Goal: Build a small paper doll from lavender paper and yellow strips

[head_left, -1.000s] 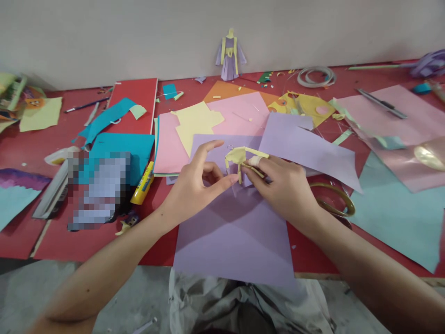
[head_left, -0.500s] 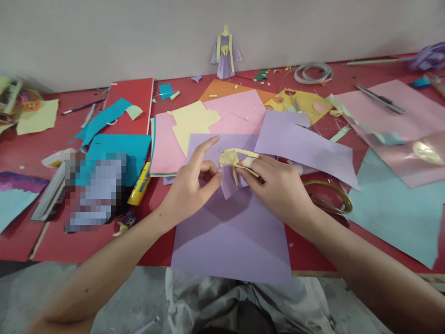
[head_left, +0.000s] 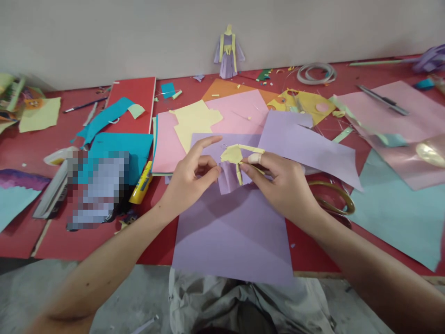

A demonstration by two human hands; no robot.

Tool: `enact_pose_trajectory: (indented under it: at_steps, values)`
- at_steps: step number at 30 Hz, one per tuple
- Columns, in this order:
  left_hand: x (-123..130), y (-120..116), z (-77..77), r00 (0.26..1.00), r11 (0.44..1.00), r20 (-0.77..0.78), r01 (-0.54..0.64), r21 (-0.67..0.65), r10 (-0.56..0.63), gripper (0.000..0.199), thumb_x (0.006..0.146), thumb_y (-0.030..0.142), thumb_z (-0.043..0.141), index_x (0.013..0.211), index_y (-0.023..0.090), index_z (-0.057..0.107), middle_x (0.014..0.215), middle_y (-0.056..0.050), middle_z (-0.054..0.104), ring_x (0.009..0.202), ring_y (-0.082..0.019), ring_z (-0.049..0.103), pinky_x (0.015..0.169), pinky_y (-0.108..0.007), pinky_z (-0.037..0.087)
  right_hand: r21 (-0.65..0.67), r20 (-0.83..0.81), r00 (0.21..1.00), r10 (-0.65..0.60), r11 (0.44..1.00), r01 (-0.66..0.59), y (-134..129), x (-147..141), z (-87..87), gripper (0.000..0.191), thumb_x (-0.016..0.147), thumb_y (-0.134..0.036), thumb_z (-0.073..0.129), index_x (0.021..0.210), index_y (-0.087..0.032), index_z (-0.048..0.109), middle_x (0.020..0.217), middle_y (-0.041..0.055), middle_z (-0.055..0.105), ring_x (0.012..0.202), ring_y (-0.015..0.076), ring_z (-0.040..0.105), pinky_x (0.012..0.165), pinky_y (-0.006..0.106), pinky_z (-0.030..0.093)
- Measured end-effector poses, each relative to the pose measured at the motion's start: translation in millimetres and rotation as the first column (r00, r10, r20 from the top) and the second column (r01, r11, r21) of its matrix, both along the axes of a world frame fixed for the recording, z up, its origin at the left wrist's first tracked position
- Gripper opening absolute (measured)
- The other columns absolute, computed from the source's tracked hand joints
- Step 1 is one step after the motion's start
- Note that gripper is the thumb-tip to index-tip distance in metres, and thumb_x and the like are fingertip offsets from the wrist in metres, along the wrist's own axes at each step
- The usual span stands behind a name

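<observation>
A pale yellow paper figure (head_left: 232,154) with thin rolled limbs is held tilted above the purple sheet. My right hand (head_left: 281,178) pinches it by a limb between thumb and index finger, which has a pale band round it. My left hand (head_left: 194,174) has its index finger raised, while the thumb and a curled finger close at the edge of a small pleated purple paper piece (head_left: 228,178). That piece sits against the yellow figure's side. Beneath both hands lies a large purple sheet (head_left: 232,241), overhanging the table's front edge.
A purple-and-yellow paper doll (head_left: 228,53) leans on the wall. To the left are a glue stick (head_left: 141,185), a box cutter (head_left: 52,195) and teal paper (head_left: 139,144). Scissors (head_left: 335,197) lie partly under purple paper (head_left: 309,139) at right. A pen (head_left: 382,99) rests on pink paper.
The pleated purple piece has turned and shows its folds more broadly beside the yellow figure. Both hands keep nearly the same place; the whole view has shifted slightly.
</observation>
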State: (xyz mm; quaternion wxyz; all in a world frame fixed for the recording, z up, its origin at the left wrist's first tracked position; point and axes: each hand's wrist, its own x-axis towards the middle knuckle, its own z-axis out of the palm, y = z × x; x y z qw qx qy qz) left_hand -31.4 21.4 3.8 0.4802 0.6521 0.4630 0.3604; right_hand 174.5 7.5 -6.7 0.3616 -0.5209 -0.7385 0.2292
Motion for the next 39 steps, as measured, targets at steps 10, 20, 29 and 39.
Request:
enact_pose_trajectory:
  at_steps: [10, 20, 29, 39]
  values:
    - [0.2, 8.3, -0.8, 0.952, 0.961, 0.298, 0.141, -0.24, -0.065, 0.02, 0.083, 0.021, 0.067, 0.102, 0.016, 0.063, 0.063, 0.003, 0.062, 0.06, -0.01, 0.057, 0.057, -0.023, 0.045, -0.192, -0.242, 0.97, -0.002, 0.98, -0.046, 0.2, 0.9, 2.6, 0.018, 0.094, -0.036, 0.06, 0.087, -0.022, 0.068, 0.088, 0.0032, 0.07, 0.08, 0.0188, 0.063, 0.069, 0.031, 0.05]
    - [0.4, 7.4, 0.9, 0.959, 0.964, 0.272, 0.143, -0.223, -0.079, 0.018, 0.085, 0.032, 0.071, 0.094, 0.017, 0.064, 0.082, 0.0, 0.063, 0.069, -0.011, 0.057, 0.069, -0.026, 0.049, -0.308, -0.379, 0.925, 0.005, 0.942, -0.132, 5.3, 1.5, 9.3, 0.018, 0.092, -0.04, 0.062, 0.084, -0.025, 0.069, 0.084, 0.0026, 0.07, 0.078, 0.0198, 0.065, 0.067, 0.032, 0.054]
    - [0.5, 6.4, 2.3, 0.974, 0.983, 0.201, 0.13, -0.129, -0.103, 0.017, 0.087, 0.032, 0.07, 0.096, 0.018, 0.064, 0.104, -0.004, 0.065, 0.102, -0.018, 0.06, 0.091, -0.03, 0.048, -0.418, -0.476, 0.879, -0.013, 0.883, -0.214, 6.6, 3.8, 7.3, 0.02, 0.091, -0.04, 0.063, 0.086, -0.023, 0.071, 0.077, 0.0015, 0.068, 0.064, 0.0142, 0.058, 0.057, 0.027, 0.048]
    - [2.2, 6.4, 0.2, 0.961, 0.983, 0.263, 0.125, -0.135, -0.086, 0.017, 0.085, 0.031, 0.073, 0.091, 0.017, 0.065, 0.095, -0.003, 0.069, 0.092, -0.015, 0.064, 0.088, -0.027, 0.051, -0.461, -0.516, 0.856, -0.046, 0.857, -0.232, 5.6, 1.2, 9.1, 0.02, 0.09, -0.038, 0.064, 0.08, -0.02, 0.068, 0.072, -0.0011, 0.062, 0.058, 0.0103, 0.052, 0.052, 0.025, 0.04]
